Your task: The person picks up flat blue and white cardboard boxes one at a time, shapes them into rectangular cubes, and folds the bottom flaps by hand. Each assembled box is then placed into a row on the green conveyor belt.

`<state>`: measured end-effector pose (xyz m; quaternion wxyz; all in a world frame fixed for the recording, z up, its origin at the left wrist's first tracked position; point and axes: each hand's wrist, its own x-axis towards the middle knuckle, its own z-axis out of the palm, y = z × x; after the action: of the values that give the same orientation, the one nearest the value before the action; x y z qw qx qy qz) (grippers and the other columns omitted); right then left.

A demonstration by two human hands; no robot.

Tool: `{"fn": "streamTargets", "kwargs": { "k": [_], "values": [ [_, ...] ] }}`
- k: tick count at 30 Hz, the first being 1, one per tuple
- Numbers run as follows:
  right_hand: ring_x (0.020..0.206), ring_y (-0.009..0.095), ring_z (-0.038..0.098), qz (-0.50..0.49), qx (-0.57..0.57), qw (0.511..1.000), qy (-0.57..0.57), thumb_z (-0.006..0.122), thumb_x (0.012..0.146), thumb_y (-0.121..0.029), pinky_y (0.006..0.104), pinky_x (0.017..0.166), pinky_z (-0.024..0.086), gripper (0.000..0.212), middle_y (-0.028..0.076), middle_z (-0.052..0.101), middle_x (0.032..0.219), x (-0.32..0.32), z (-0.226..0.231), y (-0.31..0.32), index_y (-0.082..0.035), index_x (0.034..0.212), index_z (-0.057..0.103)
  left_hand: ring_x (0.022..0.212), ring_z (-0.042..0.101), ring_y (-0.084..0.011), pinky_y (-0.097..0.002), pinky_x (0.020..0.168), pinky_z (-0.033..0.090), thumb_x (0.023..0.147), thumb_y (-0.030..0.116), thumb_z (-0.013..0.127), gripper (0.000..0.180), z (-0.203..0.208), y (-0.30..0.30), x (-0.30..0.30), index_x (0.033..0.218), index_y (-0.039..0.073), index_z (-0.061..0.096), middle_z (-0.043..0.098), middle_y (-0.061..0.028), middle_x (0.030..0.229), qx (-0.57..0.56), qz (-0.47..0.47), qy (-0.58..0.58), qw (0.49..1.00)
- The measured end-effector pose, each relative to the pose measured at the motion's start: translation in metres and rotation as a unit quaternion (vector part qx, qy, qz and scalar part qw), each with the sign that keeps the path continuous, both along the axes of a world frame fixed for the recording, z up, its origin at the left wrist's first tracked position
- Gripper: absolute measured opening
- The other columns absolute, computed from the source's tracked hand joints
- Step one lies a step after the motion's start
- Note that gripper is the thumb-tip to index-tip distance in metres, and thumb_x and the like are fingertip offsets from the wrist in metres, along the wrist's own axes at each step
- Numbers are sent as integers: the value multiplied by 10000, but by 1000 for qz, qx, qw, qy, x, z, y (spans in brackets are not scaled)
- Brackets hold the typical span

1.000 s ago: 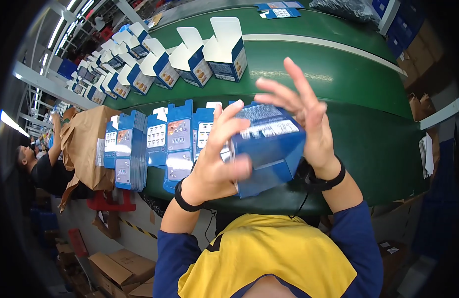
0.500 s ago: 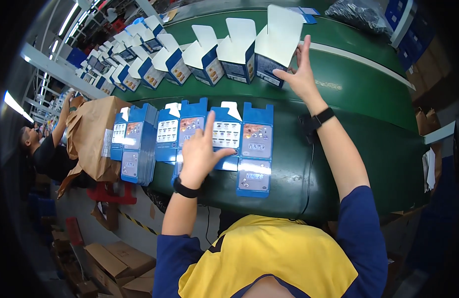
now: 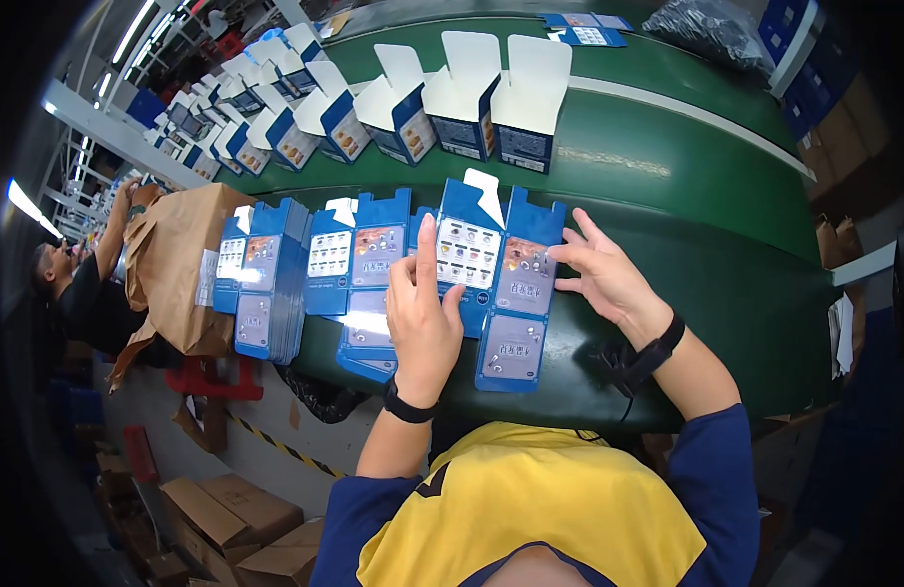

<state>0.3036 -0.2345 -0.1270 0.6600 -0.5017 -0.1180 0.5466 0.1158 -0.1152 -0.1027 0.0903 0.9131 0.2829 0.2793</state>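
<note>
Your left grip (image 3: 424, 328) lies over the left part of a flat blue box (image 3: 518, 293) on the near side of the green table (image 3: 745, 303), index finger stretched toward the far side and thumb spread right. You cannot tell from here whether its curled fingers pinch the card. Your right grip (image 3: 616, 279) has its fingertips at the box's right edge, fingers spread apart; whether they close on it, you cannot tell either.

Just left of your left grip, more flat boxes (image 3: 378, 259) lie on the table, then a thick stack of them (image 3: 261, 264), and a brown paper bag (image 3: 183, 264) at the far left. Beyond your hands, a row of upright boxes with raised white flaps runs leftward, the rightmost open box (image 3: 525, 142) nearest you. Past a pale strip (image 3: 667, 108), at the far right, sits a dark plastic bag (image 3: 711, 34).
</note>
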Motion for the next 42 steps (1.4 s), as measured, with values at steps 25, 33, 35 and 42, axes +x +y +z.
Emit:
{"fn": "streamTargets", "kwargs": {
  "k": [25, 33, 35, 42],
  "values": [
    [1197, 219, 475, 27, 109, 986, 121, 610, 819, 24, 313, 974, 395, 715, 165, 446, 1346, -40, 0, -22, -15, 1419, 222, 1284, 394, -326, -348, 1048, 315, 718, 110, 757, 1007, -8, -17, 5, 1459, 23, 81, 338, -251, 1407, -205, -37, -25, 978],
    [977, 191, 625, 170, 118, 907, -368, 618, 839, -13, 307, 878, 467, 377, 81, 641, 1121, -42, 48, -42, -5, 1212, 562, 1219, 437, -260, -368, 1013, 346, 795, 176, 722, 855, 37, -19, 13, 1435, 11, 180, 411, -174, 1355, -418, -63, -362, 831],
    [972, 184, 623, 176, 126, 846, -488, 624, 838, -20, 305, 880, 465, 366, 79, 643, 1112, -39, 53, -41, -7, 1200, 573, 1188, 457, -242, -355, 1001, 356, 802, 187, 716, 827, 50, -17, 13, 1424, 0, 203, 428, -161, 1335, -426, -83, -379, 817],
    [1176, 202, 494, -25, 333, 858, -391, 805, 695, -147, 295, 963, 400, 946, 126, 494, 1299, -18, 39, -8, -103, 1457, 244, 1156, 484, -216, -324, 993, 361, 819, 231, 691, 726, 48, -32, 28, 1375, -13, 295, 475, -115, 1285, -563, -181, -361, 722]
  ]
}}
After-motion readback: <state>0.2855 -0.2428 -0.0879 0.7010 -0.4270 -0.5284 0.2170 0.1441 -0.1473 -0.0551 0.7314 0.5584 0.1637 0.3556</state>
